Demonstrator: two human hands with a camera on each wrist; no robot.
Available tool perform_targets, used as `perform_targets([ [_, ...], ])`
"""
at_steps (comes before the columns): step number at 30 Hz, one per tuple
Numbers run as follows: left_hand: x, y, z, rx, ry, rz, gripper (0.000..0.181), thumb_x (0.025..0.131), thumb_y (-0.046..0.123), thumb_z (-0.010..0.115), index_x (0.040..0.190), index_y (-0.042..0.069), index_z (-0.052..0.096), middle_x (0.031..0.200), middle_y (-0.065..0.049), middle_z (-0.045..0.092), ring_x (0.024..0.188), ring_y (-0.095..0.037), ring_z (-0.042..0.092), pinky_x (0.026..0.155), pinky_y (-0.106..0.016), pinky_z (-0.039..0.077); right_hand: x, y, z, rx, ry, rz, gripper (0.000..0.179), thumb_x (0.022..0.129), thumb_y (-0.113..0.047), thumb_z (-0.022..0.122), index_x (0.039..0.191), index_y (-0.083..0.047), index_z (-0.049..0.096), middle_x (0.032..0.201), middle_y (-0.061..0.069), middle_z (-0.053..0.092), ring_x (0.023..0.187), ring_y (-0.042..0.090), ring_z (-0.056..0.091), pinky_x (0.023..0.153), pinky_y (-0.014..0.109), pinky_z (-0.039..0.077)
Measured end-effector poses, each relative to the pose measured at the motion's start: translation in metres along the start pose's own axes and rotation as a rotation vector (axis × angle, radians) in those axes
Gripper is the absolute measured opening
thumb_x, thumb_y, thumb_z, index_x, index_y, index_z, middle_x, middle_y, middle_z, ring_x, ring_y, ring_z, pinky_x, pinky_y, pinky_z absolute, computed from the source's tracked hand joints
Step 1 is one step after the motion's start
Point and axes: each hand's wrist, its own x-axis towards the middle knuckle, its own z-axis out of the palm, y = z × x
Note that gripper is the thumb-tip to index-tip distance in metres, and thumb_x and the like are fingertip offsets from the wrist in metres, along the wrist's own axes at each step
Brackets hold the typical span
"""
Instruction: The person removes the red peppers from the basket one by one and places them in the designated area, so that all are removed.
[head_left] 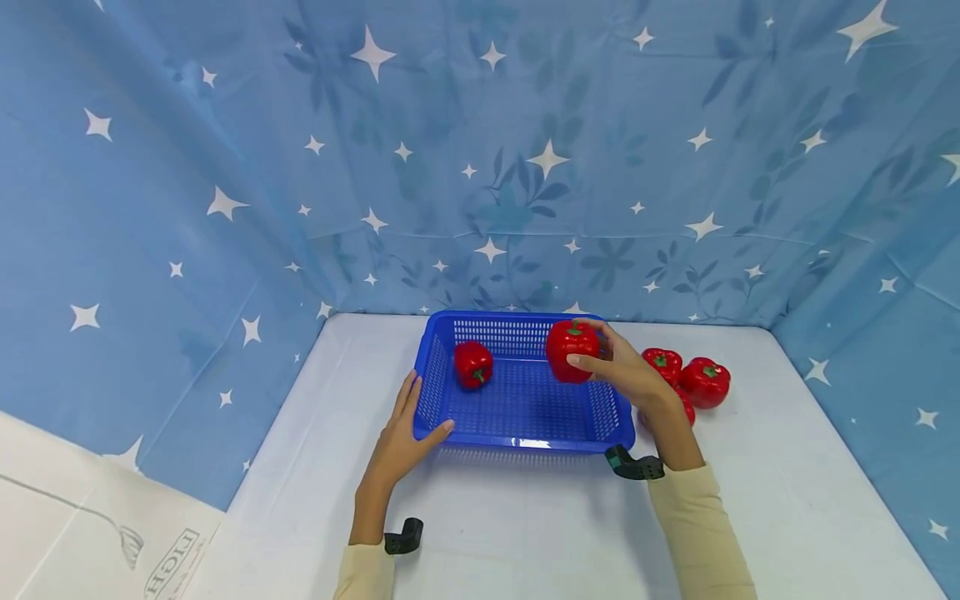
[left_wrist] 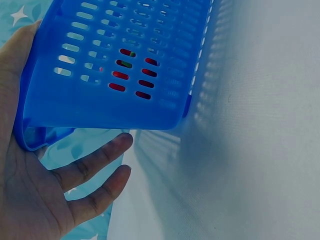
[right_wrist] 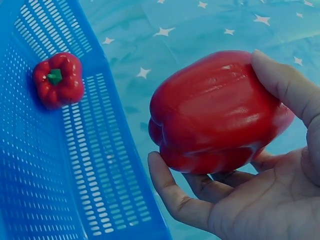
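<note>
My right hand holds a red bell pepper over the right part of the blue slotted basket. In the right wrist view its thumb lies on one side of the pepper and the fingers support it from below. Inside the basket at the left lies another red bell pepper, its green stem showing. My left hand rests at the basket's near left corner, thumb along the front rim, fingers fairly straight beside the left wall. The left wrist view shows two spread fingers off the basket wall.
Several red bell peppers sit together on the white table to the right of the basket, partly hidden by my right forearm. A blue star-patterned cloth hangs behind and at both sides of the table.
</note>
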Motion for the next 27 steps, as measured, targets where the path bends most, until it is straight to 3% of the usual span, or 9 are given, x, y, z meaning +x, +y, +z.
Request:
perform_targets([
  [6, -0.001, -0.001, -0.001, -0.004, 0.002, -0.004, 0.102, 0.081, 0.068, 0.062, 0.158, 0.029, 0.010, 0.165, 0.014, 0.000, 0.148, -0.040, 0.022, 0.104, -0.069, 0.034, -0.010, -0.003, -0.007, -0.041, 0.068, 0.001, 0.081, 0.089, -0.029, 0.071, 0.153, -0.020, 0.021, 0.144, 0.021, 0.043, 0.129, 0.037, 0.044, 0.088, 0.039, 0.054],
  [13, -0.001, -0.002, 0.000, -0.006, 0.004, -0.001, 0.102, 0.081, 0.069, 0.061, 0.158, 0.029, 0.009, 0.166, 0.012, 0.000, 0.148, -0.042, 0.022, 0.102, -0.070, 0.035, -0.029, -0.011, -0.020, -0.033, 0.147, 0.027, 0.084, 0.089, -0.032, 0.071, 0.153, -0.024, 0.018, 0.147, 0.018, 0.041, 0.128, 0.032, 0.045, 0.095, 0.048, 0.051],
  [21, 0.001, -0.003, -0.001, -0.001, 0.001, 0.002, 0.102, 0.081, 0.069, 0.061, 0.158, 0.030, 0.008, 0.165, 0.013, -0.001, 0.148, -0.041, 0.022, 0.102, -0.069, 0.035, -0.052, -0.006, -0.041, -0.018, 0.250, -0.045, 0.076, 0.094, -0.027, 0.066, 0.154, -0.025, 0.020, 0.149, 0.015, 0.036, 0.110, 0.008, 0.057, 0.082, 0.026, 0.058],
  [27, 0.001, -0.004, 0.000, 0.002, -0.004, 0.007, 0.101, 0.081, 0.069, 0.061, 0.158, 0.031, 0.007, 0.165, 0.013, -0.002, 0.148, -0.040, 0.022, 0.103, -0.069, 0.034, -0.068, 0.009, -0.058, 0.156, 0.356, -0.153, 0.071, 0.094, -0.013, 0.064, 0.153, -0.022, 0.024, 0.138, -0.002, 0.043, 0.114, 0.004, 0.052, 0.081, 0.016, 0.056],
])
